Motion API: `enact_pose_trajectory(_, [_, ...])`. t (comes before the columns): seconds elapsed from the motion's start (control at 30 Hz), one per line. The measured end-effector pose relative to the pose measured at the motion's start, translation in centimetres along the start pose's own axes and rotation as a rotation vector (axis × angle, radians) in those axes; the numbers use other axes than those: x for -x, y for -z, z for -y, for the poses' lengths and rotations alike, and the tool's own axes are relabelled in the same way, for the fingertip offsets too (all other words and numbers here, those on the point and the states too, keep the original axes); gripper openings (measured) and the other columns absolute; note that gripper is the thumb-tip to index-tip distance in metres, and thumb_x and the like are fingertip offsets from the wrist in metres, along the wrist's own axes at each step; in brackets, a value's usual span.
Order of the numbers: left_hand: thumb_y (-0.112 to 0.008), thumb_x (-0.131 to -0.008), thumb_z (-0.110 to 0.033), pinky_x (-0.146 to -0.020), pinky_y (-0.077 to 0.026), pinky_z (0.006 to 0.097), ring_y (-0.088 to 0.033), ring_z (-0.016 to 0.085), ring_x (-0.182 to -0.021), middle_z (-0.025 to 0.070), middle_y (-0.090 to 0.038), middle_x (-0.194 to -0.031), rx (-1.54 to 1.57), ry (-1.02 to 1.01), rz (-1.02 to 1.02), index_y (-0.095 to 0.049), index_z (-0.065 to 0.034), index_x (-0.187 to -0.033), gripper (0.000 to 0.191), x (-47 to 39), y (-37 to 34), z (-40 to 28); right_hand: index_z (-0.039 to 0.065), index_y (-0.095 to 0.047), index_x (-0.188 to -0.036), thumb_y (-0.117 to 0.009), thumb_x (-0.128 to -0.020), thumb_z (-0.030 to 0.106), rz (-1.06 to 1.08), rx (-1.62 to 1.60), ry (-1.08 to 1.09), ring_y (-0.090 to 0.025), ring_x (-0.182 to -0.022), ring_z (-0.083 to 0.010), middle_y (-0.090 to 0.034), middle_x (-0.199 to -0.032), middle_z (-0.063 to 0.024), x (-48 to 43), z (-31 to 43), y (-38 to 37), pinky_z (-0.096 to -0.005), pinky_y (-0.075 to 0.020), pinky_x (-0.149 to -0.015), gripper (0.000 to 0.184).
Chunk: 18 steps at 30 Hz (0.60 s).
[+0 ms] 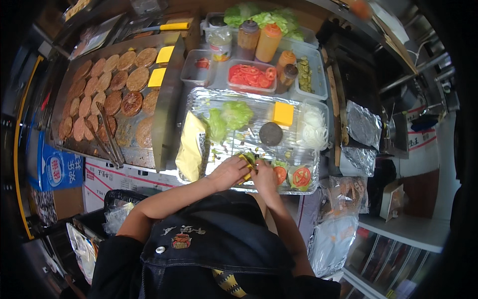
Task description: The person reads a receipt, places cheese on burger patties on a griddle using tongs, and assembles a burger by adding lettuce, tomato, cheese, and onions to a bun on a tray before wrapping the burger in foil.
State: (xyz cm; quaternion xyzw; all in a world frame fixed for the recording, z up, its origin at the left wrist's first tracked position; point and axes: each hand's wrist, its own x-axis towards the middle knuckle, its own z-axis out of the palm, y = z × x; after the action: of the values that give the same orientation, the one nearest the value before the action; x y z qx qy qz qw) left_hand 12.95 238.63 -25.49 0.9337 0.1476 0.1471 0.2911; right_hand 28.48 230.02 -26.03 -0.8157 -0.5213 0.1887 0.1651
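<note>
My left hand (227,173) and my right hand (264,180) meet at the front of a foil-lined tray with a wire rack (239,144). Between their fingers is a small yellow-and-dark item (245,166), mostly covered, so I cannot tell what it is. Just right of my right hand, a tomato slice (280,175) lies by some lettuce, and another tomato slice (301,176) rests on lettuce. Behind the hands are a dark round bun piece (271,133), a stack of yellow cheese slices (283,113) and lettuce leaves (233,115). A pale yellow packet (191,147) lies along the tray's left side.
At left, a griddle (129,129) carries many patties, two cheese slices (157,77) and metal tongs (108,138). Behind the tray stand sauce bottles (268,43), sliced tomatoes (250,76) and pickles (305,74) in containers. Sliced onion (313,125) sits at right.
</note>
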Motion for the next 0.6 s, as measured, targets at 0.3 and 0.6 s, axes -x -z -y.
enact_pose_trajectory(0.3, [-0.060,-0.079,-0.021,-0.093,-0.041,0.0361,-0.049,0.026,-0.105,0.0078,-0.052,-0.106,-0.239,-0.017,0.038,-0.059,-0.0095,-0.102,0.026,0.3,-1.9,-0.4,0.004,-0.061,-0.094,-0.069,-0.077,0.029,-0.644,0.307,-0.098,-0.061,-0.086,-0.0329,-0.062,-0.088,-0.0141,-9.1,-11.6,9.3,-0.0408,-0.0496,-0.072,0.031])
enact_pose_trajectory(0.6, [-0.055,-0.088,-0.025,-0.092,-0.038,0.0400,-0.047,0.029,-0.104,0.0124,-0.049,-0.111,-0.110,-0.003,0.108,-0.052,-0.0072,-0.110,0.029,1.4,1.9,-1.6,0.002,-0.062,-0.082,-0.062,-0.072,0.021,-0.205,0.253,-0.198,-0.062,-0.079,-0.0375,-0.062,-0.087,-0.0204,-12.6,-16.3,11.2,-0.0451,-0.0512,-0.071,0.021])
